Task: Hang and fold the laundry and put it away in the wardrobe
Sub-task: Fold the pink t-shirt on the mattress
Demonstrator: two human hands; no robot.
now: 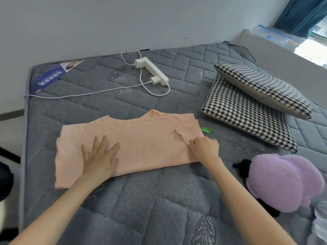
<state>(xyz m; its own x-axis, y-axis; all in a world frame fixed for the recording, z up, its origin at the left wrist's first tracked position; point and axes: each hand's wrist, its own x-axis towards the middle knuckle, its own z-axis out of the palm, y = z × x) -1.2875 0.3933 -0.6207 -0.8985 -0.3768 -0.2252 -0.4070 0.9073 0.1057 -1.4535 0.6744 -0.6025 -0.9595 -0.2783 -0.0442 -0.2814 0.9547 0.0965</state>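
A bare grey quilted mattress [159,200] is being used as the folding surface here, pushed up against a plain wall. A peach shirt [141,138] is being folded on it crosswise, doubled over, with the neckline on the far edge.

What could be going wrong: a raised crease is sitting right at the right grip [205,147], and if it's being pressed down rather than pulled out, it's getting baked into the fold. The left grip [100,156] is pinning the cloth, so a hard tug from the right is likely dragging the layers out of line. They're looking uneven at the near-left corner as it is. A small green thing [205,129] is lying just beyond the right grip, touching the shirt's corner, and could be getting rolled in.

The left grip is being held flat and released, fingers spread, with the shirt directly under the palm. The right grip is being curled on the shirt's right edge and looks to be pinching that crease. Most of the shirt is lying between the two grips.
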